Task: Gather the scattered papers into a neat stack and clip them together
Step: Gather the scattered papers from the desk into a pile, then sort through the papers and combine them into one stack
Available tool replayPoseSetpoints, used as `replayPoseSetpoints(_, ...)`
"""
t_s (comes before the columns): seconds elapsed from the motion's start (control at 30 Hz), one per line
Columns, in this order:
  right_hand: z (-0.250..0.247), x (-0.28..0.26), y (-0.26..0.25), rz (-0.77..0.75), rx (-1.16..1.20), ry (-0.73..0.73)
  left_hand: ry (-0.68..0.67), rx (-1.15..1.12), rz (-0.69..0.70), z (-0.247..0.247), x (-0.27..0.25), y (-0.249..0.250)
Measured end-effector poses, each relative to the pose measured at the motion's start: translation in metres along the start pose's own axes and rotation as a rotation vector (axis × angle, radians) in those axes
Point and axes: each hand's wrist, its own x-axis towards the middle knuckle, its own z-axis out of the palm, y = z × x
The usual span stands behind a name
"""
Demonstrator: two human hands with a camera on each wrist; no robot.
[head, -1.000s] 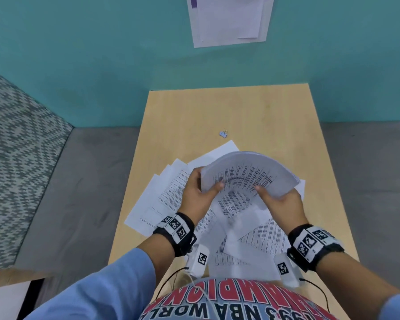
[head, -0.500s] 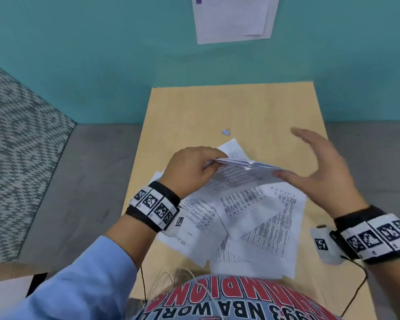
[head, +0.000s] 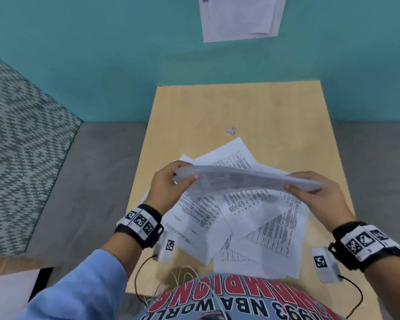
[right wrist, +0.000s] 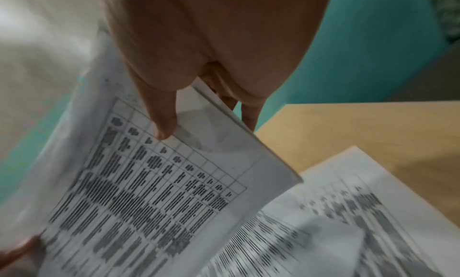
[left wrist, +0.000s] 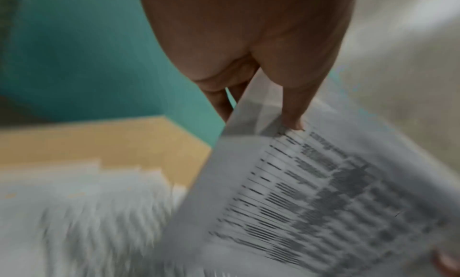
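White gathered sheets (head: 245, 179), now re-gripped by right hand (head: 314, 195) and left hand (head: 171, 183) (previously left only); squaring can proceed.

A printed sheaf of papers (head: 245, 180) hangs above scattered sheets (head: 252, 218); a binder clip (head: 231, 130) lies beyond.

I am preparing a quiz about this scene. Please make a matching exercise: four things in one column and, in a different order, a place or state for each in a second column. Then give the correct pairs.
Things
1. clip
2. bundle
3. loose sheets
4. wall paper

Places or states
A. spread on the table, overlapping
B. fixed to the teal wall
C. alone on the table, beyond the sheets
D. held in the air by the left hand and right hand

Pairs: 1-C, 2-D, 3-A, 4-B
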Motion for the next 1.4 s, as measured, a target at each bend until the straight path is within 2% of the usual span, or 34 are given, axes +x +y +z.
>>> replayPoseSetpoints(0.07, 0.010, -0.002, 0.016, 0.031, -0.095, -0.075, 0.026, -0.070, -0.074, 0.016, -0.004, -0.014)
replayPoseSetpoints(0.17, 0.022, -0.002, 0.036, 0.097, -0.152, -0.072, 0.026, -0.023, -0.129, 0.033, -0.006, -0.034)
replayPoseSetpoints(0.23, 0.026, 0.002, 0.036, 0.115, -0.171, -0.025, 0.036, -0.002, -0.073, 0.036, -0.007, -0.030)
replayPoseSetpoints(0.33, 0.026, 0.007, 0.031, 0.142, -0.123, 0.045, 0.062, 0.168, 0.178, 0.031, -0.006, -0.018)
replayPoseSetpoints(0.4, 0.023, 0.007, 0.035, 0.154, -0.064, 0.044, -0.045, 0.387, 0.316, 0.029, -0.001, -0.018)
replayPoseSetpoints(0.47, 0.022, 0.007, 0.038, 0.172, -0.016, 0.017, -0.184, 0.524, 0.278, 0.029, 0.003, -0.020)
replayPoseSetpoints(0.5, 0.023, 0.006, 0.037, 0.184, 0.018, 0.005, -0.189, 0.522, 0.245, 0.030, 0.003, -0.021)
replayPoseSetpoints(0.57, 0.025, 0.007, 0.035, 0.188, 0.040, -0.008, -0.100, 0.488, 0.228, 0.031, 0.004, -0.017)
replayPoseSetpoints(0.63, 0.026, 0.008, 0.034, 0.160, 0.015, -0.005, -0.057, 0.548, 0.219, 0.033, 0.007, -0.012)
replayPoseSetpoints(0.7, 0.026, 0.004, 0.030, 0.119, -0.022, 0.001, -0.088, 0.648, 0.213, 0.037, 0.012, -0.010)
replayPoseSetpoints(0.77, 0.028, 0.000, 0.021, 0.047, -0.114, 0.007, -0.144, 0.705, 0.253, 0.039, 0.019, -0.005)
replayPoseSetpoints(0.87, 0.030, -0.005, 0.003, -0.060, -0.198, 0.004, -0.285, 0.774, 0.385, 0.049, 0.030, 0.015)
replayPoseSetpoints(0.97, 0.029, -0.006, -0.022, -0.250, -0.304, -0.024, -0.384, 0.841, 0.461, 0.062, 0.038, 0.036)
replayPoseSetpoints(1.07, 0.023, -0.004, -0.049, -0.405, -0.385, -0.047, -0.399, 0.789, 0.404, 0.066, 0.046, 0.051)
replayPoseSetpoints(1.2, 0.012, 0.006, -0.088, -0.520, -0.388, 0.074, -0.351, 0.591, 0.274, 0.048, 0.048, 0.067)
replayPoseSetpoints(1.3, 0.007, 0.019, -0.106, -0.466, -0.361, 0.127, -0.321, 0.443, 0.122, 0.030, 0.049, 0.072)
replayPoseSetpoints(1.4, 0.007, 0.033, -0.118, -0.340, -0.287, 0.113, -0.345, 0.372, 0.018, 0.013, 0.050, 0.068)
